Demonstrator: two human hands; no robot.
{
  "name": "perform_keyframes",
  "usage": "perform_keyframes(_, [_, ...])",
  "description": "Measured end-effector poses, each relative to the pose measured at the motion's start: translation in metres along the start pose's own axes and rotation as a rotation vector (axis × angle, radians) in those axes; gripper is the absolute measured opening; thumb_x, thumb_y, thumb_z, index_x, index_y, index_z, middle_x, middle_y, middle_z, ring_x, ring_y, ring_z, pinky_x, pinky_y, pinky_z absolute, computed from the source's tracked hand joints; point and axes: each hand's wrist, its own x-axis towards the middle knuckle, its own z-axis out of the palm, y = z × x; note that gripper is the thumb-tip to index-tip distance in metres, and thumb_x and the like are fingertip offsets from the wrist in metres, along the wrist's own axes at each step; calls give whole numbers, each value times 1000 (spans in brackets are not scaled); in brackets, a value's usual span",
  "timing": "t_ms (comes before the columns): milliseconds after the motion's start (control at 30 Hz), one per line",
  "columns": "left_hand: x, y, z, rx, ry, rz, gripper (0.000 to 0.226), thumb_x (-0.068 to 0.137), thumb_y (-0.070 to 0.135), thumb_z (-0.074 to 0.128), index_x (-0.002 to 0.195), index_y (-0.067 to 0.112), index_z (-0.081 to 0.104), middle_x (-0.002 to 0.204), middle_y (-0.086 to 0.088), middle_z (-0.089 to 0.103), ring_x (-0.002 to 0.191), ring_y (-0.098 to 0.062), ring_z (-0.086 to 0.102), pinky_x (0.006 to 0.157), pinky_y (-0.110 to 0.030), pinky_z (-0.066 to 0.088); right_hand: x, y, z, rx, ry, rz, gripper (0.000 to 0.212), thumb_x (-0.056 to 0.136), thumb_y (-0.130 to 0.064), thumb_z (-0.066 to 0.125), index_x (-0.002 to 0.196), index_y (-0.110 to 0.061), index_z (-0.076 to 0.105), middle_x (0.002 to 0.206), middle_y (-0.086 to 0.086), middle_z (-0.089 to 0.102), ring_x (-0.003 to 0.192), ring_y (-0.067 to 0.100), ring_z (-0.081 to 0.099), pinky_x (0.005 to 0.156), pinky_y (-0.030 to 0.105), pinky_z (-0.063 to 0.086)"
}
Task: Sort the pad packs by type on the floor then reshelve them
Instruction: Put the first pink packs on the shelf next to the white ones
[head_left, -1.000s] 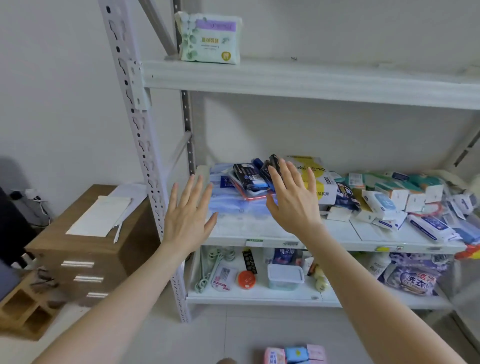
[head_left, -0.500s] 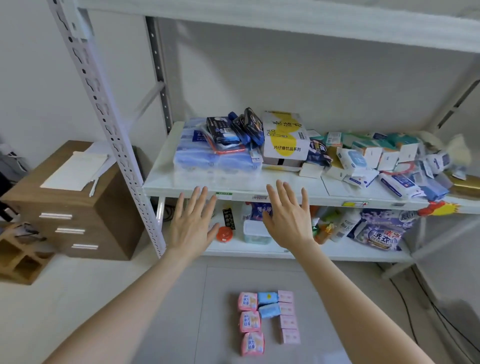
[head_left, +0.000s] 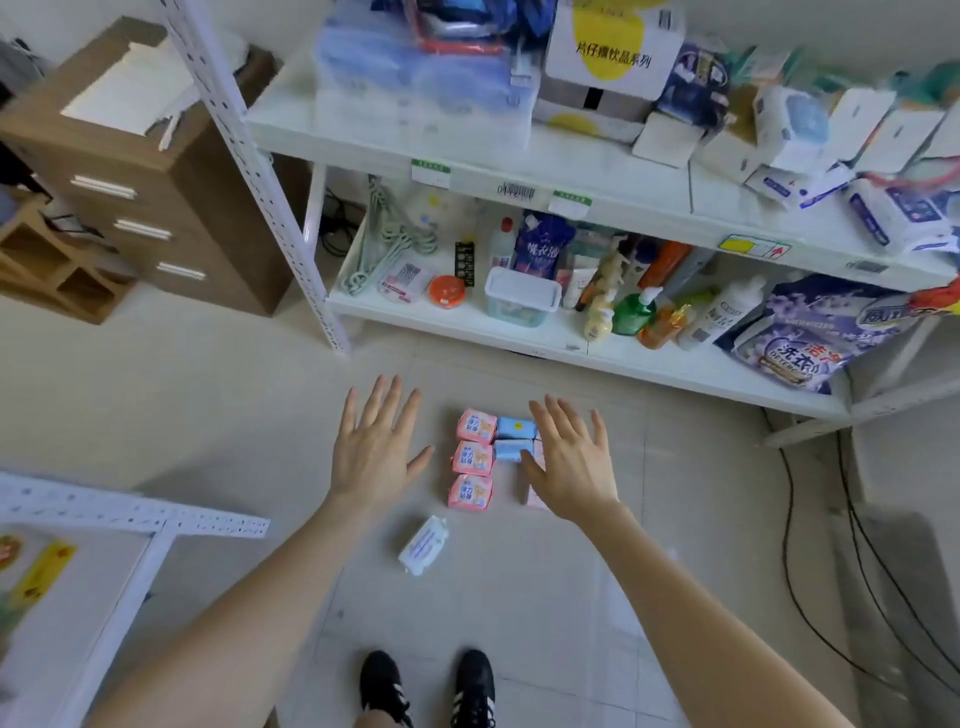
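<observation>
- The left hand (head_left: 376, 452) is held flat above the floor (head_left: 208, 415), palm down, fingers straight and spread, grasping nothing. It sits just left of the pink packs.
- The right hand (head_left: 571, 467) is flat too, with its fingers loose and fanned out and nothing in its grasp. Its thumb lies beside the lower blue pack, and the palm hides most of what is under it.
- Three pink packs (head_left: 472, 458) lie on the floor in a straight column between the two hands, each touching the next.
- Two blue packs (head_left: 516, 428) lie just right of the top two pink ones, forming a shorter second column.
- A sliver of a paler pink pack (head_left: 534, 498) shows below the right thumb; how many lie there I cannot tell.
- One white pack (head_left: 423, 545) lies alone and tilted, apart from the columns and nearer the black shoes (head_left: 382, 680).
- Beyond the packs stands a white shelf rack (head_left: 467, 322). Its bottom shelf holds hangers (head_left: 384, 249), an orange-lidded tin (head_left: 447, 291), a clear lidded box (head_left: 522, 296), several bottles (head_left: 634, 312) and a purple detergent bag (head_left: 810, 338).
- The shelf above carries a white and yellow box (head_left: 613, 52) among many small packs and boxes.
- A wooden drawer cabinet (head_left: 156, 208) stands left of the rack with papers (head_left: 130, 88) on top.
- Black cables (head_left: 857, 571) trail over the floor on the right.
</observation>
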Motion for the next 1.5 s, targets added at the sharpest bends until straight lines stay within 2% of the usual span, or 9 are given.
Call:
perform_keyframes(233, [-71,7,92,-41,-189,-22,74,81,52,67,141,12,49,148,-14,45,140,-31,38,115,-54,23,-28,3,110,109,-120,35,71,93,-50,44,152,-20,19,160,3,22,147,20,17,118,46,6])
perform_keyframes(400, [-107,8,180,-77,-250,-67,74,85,60,34,137,11,54,143,-14,51,135,-32,45,112,-55,27,-15,1,205,161,-143,45,75,90,-50,52,151,-20,22,157,2,27,146,20,21,119,47,9])
perform_keyframes(533, [-129,6,274,-102,-283,-128,74,84,60,39,140,11,51,144,-14,49,137,-32,42,114,-54,23,10,8,297,188,-130,26,77,86,-48,59,150,-18,26,155,3,33,143,23,27,117,41,14])
perform_keyframes(700, [-153,4,408,-116,-321,-174,76,82,54,64,142,11,47,147,-14,46,140,-33,37,116,-53,19,47,28,422,203,-126,41,81,84,-47,64,150,-20,26,155,4,32,142,25,30,115,40,20])
perform_keyframes(1000, [-180,-10,587,-155,-363,-291,93,77,71,56,150,19,30,156,-7,32,146,-25,25,117,-48,15,102,51,582,285,-72,60,92,77,-42,73,150,-16,24,157,9,26,141,29,28,113,42,24])
perform_keyframes(1200, [-188,-18,638,-266,-331,-345,106,69,73,61,150,15,26,154,-5,34,141,-24,31,117,-42,23,132,64,628,358,-4,31,105,71,-36,80,152,-13,17,158,9,22,140,32,28,110,47,30])
perform_keyframes(1300, [-192,-18,643,-365,-285,-352,95,64,68,68,138,15,43,132,3,53,117,-23,52,99,-35,42,139,68,638,416,30,37,101,69,-30,82,149,-9,24,154,11,28,134,35,35,104,50,40])
perform_keyframes(1367, [-193,-17,643,-420,-310,-368,82,61,65,68,125,18,49,113,7,56,102,-21,56,85,-33,47,139,68,640,444,66,42,96,66,-27,85,144,-6,32,149,11,33,129,33,40,94,49,48])
perform_keyframes(1500, [-193,-15,641,-537,-358,-424,79,60,53,76,126,22,47,109,8,54,101,-18,54,79,-38,51,135,65,641,460,104,60,89,62,-29,87,134,-4,41,139,11,40,122,32,47,84,46,52])
